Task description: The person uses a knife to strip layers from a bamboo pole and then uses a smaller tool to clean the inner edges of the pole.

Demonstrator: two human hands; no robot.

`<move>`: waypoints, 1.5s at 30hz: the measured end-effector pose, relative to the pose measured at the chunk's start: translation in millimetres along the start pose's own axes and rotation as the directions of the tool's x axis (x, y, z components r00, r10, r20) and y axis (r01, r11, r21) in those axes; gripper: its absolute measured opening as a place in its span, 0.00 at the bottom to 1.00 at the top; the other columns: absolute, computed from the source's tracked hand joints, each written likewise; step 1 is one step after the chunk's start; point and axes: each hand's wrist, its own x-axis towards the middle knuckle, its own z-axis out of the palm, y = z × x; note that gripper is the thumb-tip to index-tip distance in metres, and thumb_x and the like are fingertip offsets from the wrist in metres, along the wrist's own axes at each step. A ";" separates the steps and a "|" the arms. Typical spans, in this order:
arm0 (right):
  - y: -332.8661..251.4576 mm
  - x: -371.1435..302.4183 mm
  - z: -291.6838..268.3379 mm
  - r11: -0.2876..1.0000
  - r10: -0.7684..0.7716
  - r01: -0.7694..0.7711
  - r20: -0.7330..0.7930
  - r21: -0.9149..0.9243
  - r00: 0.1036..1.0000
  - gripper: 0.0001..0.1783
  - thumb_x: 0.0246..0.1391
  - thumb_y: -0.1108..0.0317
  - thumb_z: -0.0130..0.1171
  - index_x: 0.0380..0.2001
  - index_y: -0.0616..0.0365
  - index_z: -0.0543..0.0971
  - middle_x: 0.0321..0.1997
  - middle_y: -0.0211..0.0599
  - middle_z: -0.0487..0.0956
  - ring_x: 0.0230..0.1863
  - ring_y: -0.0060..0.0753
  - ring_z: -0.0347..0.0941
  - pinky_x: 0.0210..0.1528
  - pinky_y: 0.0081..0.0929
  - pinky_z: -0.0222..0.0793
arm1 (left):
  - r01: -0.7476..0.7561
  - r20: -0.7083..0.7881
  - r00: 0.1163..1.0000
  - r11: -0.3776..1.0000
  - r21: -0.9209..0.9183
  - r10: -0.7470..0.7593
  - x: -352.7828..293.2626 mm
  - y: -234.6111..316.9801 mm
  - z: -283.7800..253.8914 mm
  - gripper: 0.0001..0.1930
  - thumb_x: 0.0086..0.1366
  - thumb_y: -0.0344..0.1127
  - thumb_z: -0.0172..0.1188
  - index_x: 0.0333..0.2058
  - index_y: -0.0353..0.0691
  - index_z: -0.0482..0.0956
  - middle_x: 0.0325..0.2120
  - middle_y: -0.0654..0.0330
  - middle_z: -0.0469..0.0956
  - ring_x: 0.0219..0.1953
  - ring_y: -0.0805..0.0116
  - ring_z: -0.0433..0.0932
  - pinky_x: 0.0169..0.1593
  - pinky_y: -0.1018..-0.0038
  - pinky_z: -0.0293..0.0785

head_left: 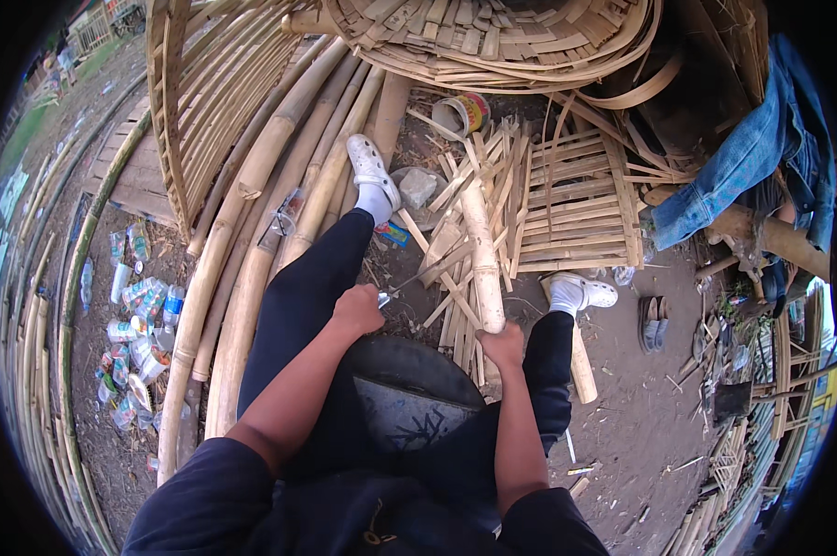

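My left hand [358, 310] is closed around the handle of a knife [405, 285]. Its thin blade points up and right toward the pale bamboo piece [480, 243]. My right hand [502, 345] grips the near end of that thick, rounded piece, which leans away from me over a pile of split bamboo strips [505, 176]. Whether the blade touches the bamboo I cannot tell. Beyond the strips lies a slatted bamboo panel [571, 204].
Long bamboo poles [284, 176] run along my left, with plastic bottles [145, 296] littering the ground past them. A woven basket [502, 42] stands ahead. A denim garment [748, 148] hangs at right, near a pair of shoes [653, 324]. A tin can [462, 115] lies by the strips.
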 end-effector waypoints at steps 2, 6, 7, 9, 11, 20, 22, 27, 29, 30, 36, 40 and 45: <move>-9.4 -1.0 1.0 0.998 0.049 -0.048 0.048 -0.037 0.998 0.23 0.30 0.58 0.67 0.31 0.65 0.83 0.33 0.56 0.82 0.40 0.54 0.81 0.46 0.41 0.75 | 0.011 0.005 1.000 1.000 -0.002 -0.011 5.1 -1.3 4.3 0.15 0.50 0.34 0.63 0.38 0.35 0.79 0.40 0.44 0.80 0.45 0.49 0.80 0.49 0.60 0.77; 17.0 12.4 -3.9 0.999 0.043 -0.044 0.048 0.029 0.998 0.23 0.32 0.59 0.67 0.31 0.66 0.82 0.34 0.57 0.82 0.39 0.51 0.81 0.45 0.40 0.76 | 0.020 0.001 1.000 0.999 -0.040 -0.020 9.0 16.2 2.3 0.16 0.50 0.34 0.63 0.39 0.35 0.80 0.41 0.45 0.80 0.46 0.50 0.80 0.49 0.61 0.77; -2.1 13.2 -15.8 0.997 -0.036 0.037 -0.017 0.064 0.999 0.22 0.32 0.61 0.67 0.31 0.67 0.81 0.33 0.55 0.82 0.37 0.49 0.82 0.44 0.38 0.76 | 0.049 -0.017 0.999 0.997 -0.051 -0.050 10.1 9.4 1.3 0.16 0.50 0.34 0.63 0.39 0.35 0.80 0.41 0.46 0.81 0.46 0.50 0.80 0.49 0.61 0.77; -43.7 6.2 -54.6 0.978 -0.160 0.179 -0.160 0.109 0.974 0.19 0.34 0.65 0.67 0.30 0.68 0.80 0.31 0.52 0.83 0.33 0.43 0.82 0.40 0.34 0.76 | 0.060 -0.006 0.998 0.997 -0.056 -0.061 8.5 4.0 -5.4 0.15 0.51 0.33 0.63 0.39 0.36 0.80 0.41 0.46 0.81 0.46 0.50 0.80 0.50 0.61 0.77; -68.7 3.0 -82.4 0.848 -0.283 0.413 -0.375 0.332 0.883 0.13 0.36 0.73 0.65 0.28 0.66 0.77 0.26 0.42 0.81 0.27 0.32 0.79 0.35 0.29 0.74 | 0.067 0.015 0.998 0.996 -0.064 -0.066 9.4 -1.0 -2.4 0.15 0.50 0.32 0.63 0.38 0.35 0.80 0.40 0.45 0.81 0.46 0.49 0.80 0.49 0.60 0.77; 36.9 17.6 35.6 0.978 0.128 -0.115 0.066 -0.174 0.990 0.26 0.33 0.59 0.66 0.34 0.69 0.82 0.35 0.60 0.82 0.43 0.53 0.80 0.50 0.38 0.74 | 0.040 0.028 0.999 0.996 0.075 -0.042 16.3 13.4 7.9 0.14 0.51 0.33 0.61 0.38 0.35 0.80 0.40 0.45 0.81 0.46 0.48 0.80 0.49 0.59 0.77; 24.8 24.7 30.6 0.995 0.099 -0.099 0.105 -0.001 0.990 0.26 0.32 0.59 0.66 0.33 0.70 0.81 0.37 0.62 0.81 0.44 0.56 0.79 0.50 0.40 0.74 | 0.058 0.021 0.998 0.996 0.071 -0.060 23.5 -4.8 29.6 0.16 0.52 0.33 0.61 0.40 0.36 0.79 0.41 0.44 0.80 0.46 0.49 0.80 0.50 0.60 0.77; 27.5 29.9 18.5 0.994 0.102 -0.105 0.080 0.040 0.992 0.25 0.32 0.58 0.67 0.30 0.71 0.81 0.35 0.63 0.81 0.42 0.57 0.80 0.48 0.42 0.75 | 0.085 0.055 0.995 0.996 0.010 -0.086 42.9 -3.7 40.2 0.17 0.51 0.35 0.62 0.40 0.35 0.79 0.42 0.45 0.80 0.48 0.49 0.79 0.50 0.59 0.76; 23.9 23.1 17.3 0.996 0.085 -0.087 0.089 0.021 0.992 0.25 0.32 0.59 0.67 0.31 0.70 0.81 0.35 0.62 0.81 0.42 0.57 0.80 0.49 0.41 0.75 | 0.093 0.076 0.993 0.996 0.013 -0.094 46.1 -3.6 45.0 0.17 0.52 0.34 0.61 0.41 0.36 0.79 0.43 0.46 0.80 0.49 0.50 0.79 0.52 0.60 0.75; 23.2 21.1 16.6 0.995 0.101 -0.101 0.110 -0.009 0.989 0.25 0.32 0.59 0.67 0.32 0.70 0.81 0.35 0.61 0.81 0.42 0.56 0.80 0.49 0.41 0.75 | 0.098 0.088 0.991 0.995 0.016 -0.099 47.2 0.5 45.4 0.17 0.51 0.34 0.61 0.41 0.36 0.79 0.43 0.46 0.80 0.49 0.50 0.78 0.52 0.60 0.75; 12.9 25.7 -4.7 0.978 -0.071 0.081 -0.061 0.193 0.996 0.23 0.32 0.62 0.68 0.32 0.69 0.80 0.30 0.56 0.82 0.34 0.51 0.81 0.42 0.39 0.75 | 0.116 0.099 0.988 0.993 0.005 -0.116 51.3 2.6 46.3 0.17 0.51 0.35 0.61 0.40 0.37 0.80 0.43 0.47 0.80 0.49 0.50 0.79 0.52 0.60 0.75; -11.4 33.5 -25.2 0.740 -0.113 0.358 -0.419 0.569 0.901 0.11 0.37 0.72 0.66 0.25 0.67 0.77 0.25 0.40 0.81 0.26 0.31 0.79 0.33 0.32 0.74 | 0.142 0.089 0.986 0.990 0.005 -0.142 49.1 -10.1 49.8 0.16 0.49 0.35 0.62 0.38 0.37 0.81 0.41 0.45 0.80 0.47 0.49 0.79 0.50 0.59 0.76; 79.2 46.7 48.4 0.955 0.204 -0.175 0.105 -0.239 0.973 0.22 0.34 0.61 0.67 0.31 0.69 0.81 0.34 0.57 0.82 0.37 0.50 0.82 0.44 0.38 0.76 | 0.093 0.131 0.986 0.992 0.084 -0.104 56.5 12.7 61.1 0.16 0.50 0.36 0.62 0.39 0.36 0.81 0.43 0.46 0.80 0.49 0.50 0.79 0.51 0.60 0.76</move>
